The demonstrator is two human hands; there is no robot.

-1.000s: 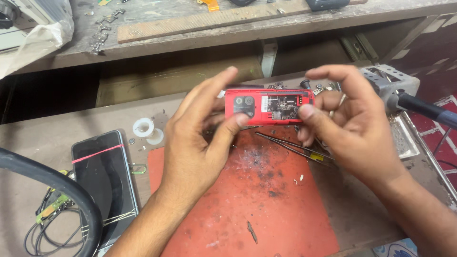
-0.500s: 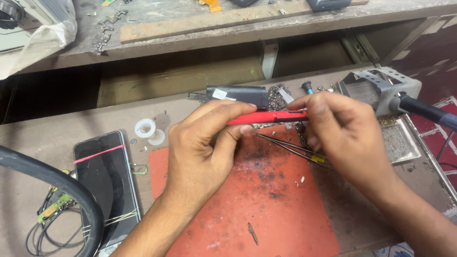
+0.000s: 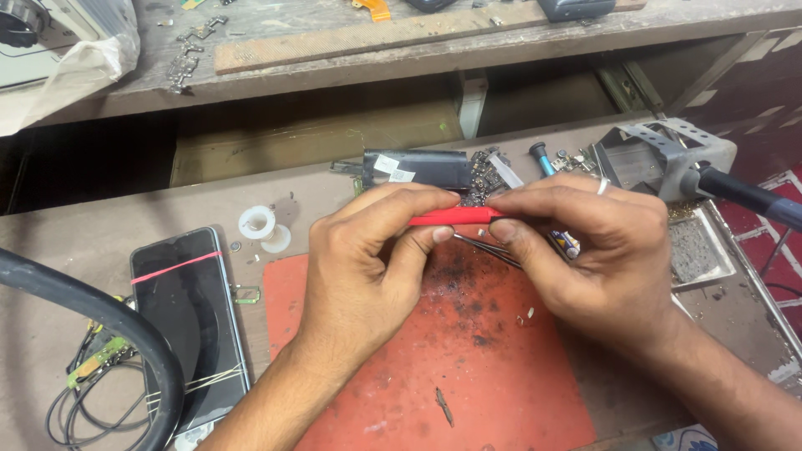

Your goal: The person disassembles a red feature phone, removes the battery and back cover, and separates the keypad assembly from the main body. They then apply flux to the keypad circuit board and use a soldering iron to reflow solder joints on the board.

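- One thin red phone body (image 3: 451,217), seen edge-on as a flat red bar, is held level between my two hands, just above the far edge of the red work mat.
- My left hand (image 3: 368,267) pinches the red phone body's left half, thumb below and fingers on top, grasping it firmly.
- My right hand (image 3: 593,250) grips the right end the same way; one silver ring (image 3: 603,185) sits on a finger.
- One pair of metal tweezers (image 3: 489,249) lies on the mat just beneath the phone body, partly under my right hand.
- One red work mat (image 3: 451,367), rectangular, is stained with dark soot near its middle; one small dark scrap (image 3: 444,407) lies near its front edge.
- One black rectangular part (image 3: 418,169) rests just behind my hands, carrying two small white labels on its top face.
- A cluster of small loose parts (image 3: 483,174) sits just right of it; I cannot count them.
- One white spool (image 3: 256,222) stands left of the mat.
- One dark smartphone (image 3: 188,321) lies face up further left, with one thin red band across its upper screen and pale bands near the bottom.
- One thick black hose (image 3: 92,309) curves across the left corner, over a tangle of thin wires (image 3: 83,392).
- One grey metal stand (image 3: 668,150) sits at the far right, with one dark tool handle (image 3: 743,194) resting in it.
- One wooden strip (image 3: 401,33) lies on the upper shelf.
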